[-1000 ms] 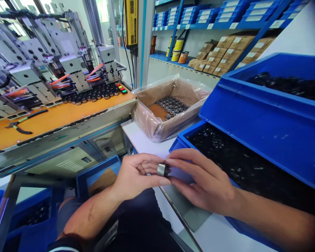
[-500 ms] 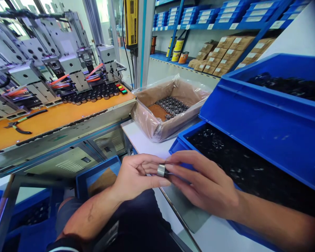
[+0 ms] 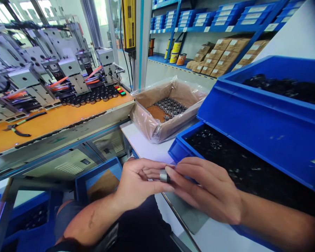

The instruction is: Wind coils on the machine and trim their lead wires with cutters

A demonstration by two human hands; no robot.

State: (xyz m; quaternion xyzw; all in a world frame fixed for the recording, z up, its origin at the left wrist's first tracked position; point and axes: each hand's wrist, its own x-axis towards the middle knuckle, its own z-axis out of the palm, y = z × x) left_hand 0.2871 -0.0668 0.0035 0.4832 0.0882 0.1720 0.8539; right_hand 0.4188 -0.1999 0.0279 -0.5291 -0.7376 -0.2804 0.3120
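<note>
A small ribbed metal ring with a dark part on its right side [image 3: 163, 175] is held between both hands, in front of my body. My left hand [image 3: 139, 178] has its thumb and fingers closed round the ring from the left. From the right, the fingertips of my right hand [image 3: 207, 185] press against the dark side of the ring. The fingers partly hide the dark part, so its shape is unclear.
A plastic-lined carton [image 3: 157, 131] with many small parts stands ahead. Blue bins [image 3: 259, 122] of black parts are stacked at the right. Pliers [image 3: 23, 124] and rows of round parts [image 3: 94, 96] lie on the orange bench [image 3: 57, 122] below a machine. A blue crate [image 3: 80, 185] stands below.
Both hands have shifted slightly down in the view with the ring between them. The right fingers have tilted over the ring's dark side.
</note>
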